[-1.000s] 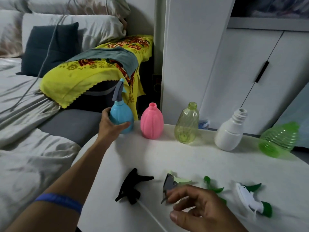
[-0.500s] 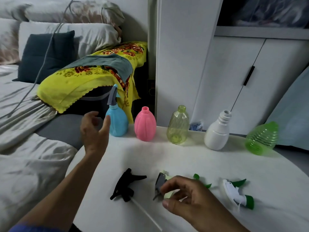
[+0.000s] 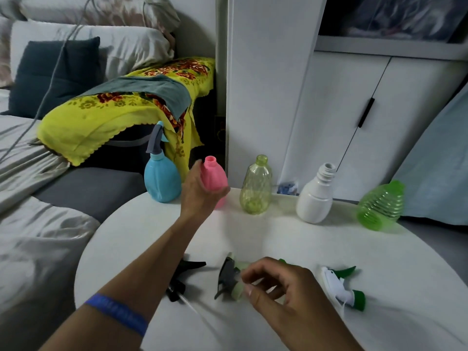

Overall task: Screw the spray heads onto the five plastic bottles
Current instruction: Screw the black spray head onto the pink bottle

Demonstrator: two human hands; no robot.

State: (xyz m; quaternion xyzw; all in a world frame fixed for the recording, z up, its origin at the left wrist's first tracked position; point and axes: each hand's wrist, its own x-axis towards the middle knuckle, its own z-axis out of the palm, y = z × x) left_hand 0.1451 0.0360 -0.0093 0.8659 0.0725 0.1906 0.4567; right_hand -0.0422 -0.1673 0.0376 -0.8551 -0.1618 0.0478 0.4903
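Left hand closed round pink bottle at centre frame, presumably to steady its bare neck; right hand pinching grey-and-pale-green spray head at lower centre, evidently next for fitting; blue bottle left of pink, already capped.

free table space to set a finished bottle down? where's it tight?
Widest bare patch: mid-table, between the bottle row and the loose spray heads. Also bare: the left rim, below the blue bottle. Crowded: back edge from the blue bottle to the green bottle, and the near strip around the black spray head, right hand and white spray head.
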